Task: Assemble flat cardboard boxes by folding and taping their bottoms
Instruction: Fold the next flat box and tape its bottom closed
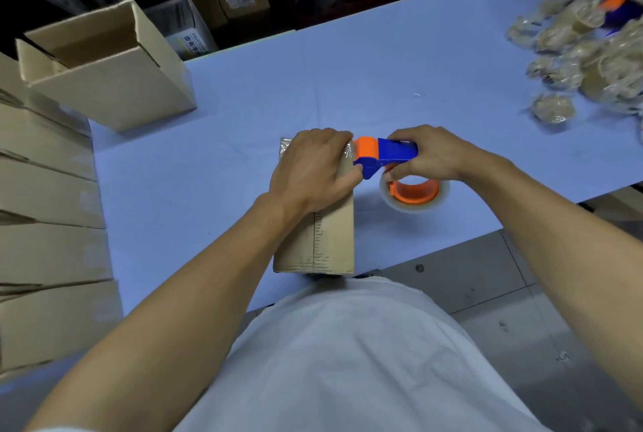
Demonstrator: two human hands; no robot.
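A small brown cardboard box (330,240) stands on the light blue table (313,90) right in front of me. Clear tape glints on its far top edge. My left hand (313,170) lies over the box's far end, fingers bent down over the edge, thumb at the right side beside the dispenser. My right hand (431,153) grips the blue and orange tape dispenser (382,153), whose orange head meets the box's far right corner. The clear tape roll (414,194) on its orange core hangs below my right hand.
An open assembled box (114,73) stands at the table's far left. A row of stacked boxes (45,222) runs along the left edge. Crumpled tape wads (584,59) and a second dispenser (619,3) lie at the far right. Shelves of goods fill the background.
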